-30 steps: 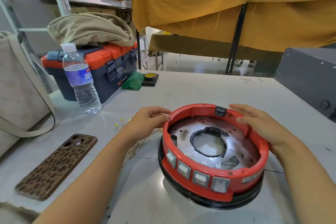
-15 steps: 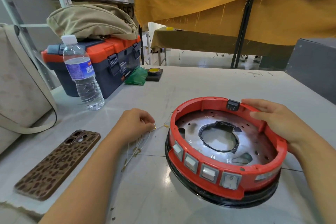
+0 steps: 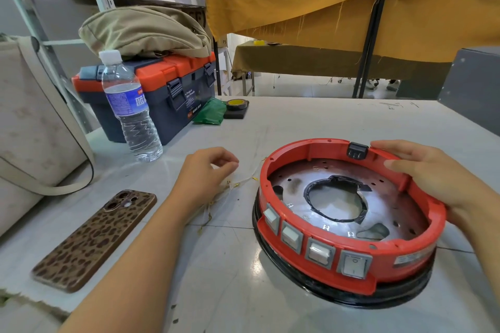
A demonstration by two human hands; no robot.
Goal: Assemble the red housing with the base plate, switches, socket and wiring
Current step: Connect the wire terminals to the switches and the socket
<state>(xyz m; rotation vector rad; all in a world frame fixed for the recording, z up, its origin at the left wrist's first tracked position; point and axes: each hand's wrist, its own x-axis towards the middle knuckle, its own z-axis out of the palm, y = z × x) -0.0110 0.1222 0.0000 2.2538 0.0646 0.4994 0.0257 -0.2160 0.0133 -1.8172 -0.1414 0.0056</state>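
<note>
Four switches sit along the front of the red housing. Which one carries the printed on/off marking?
The rightmost switch, nearest the housing's label strip. It shows a circle and a bar on its rocker; the other three switches to its left have plain white faces.

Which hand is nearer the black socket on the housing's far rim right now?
Right. The right hand grips the red housing rim with fingertips just beside the black socket. The left hand is off the housing to its left, over the loose wires.
</note>
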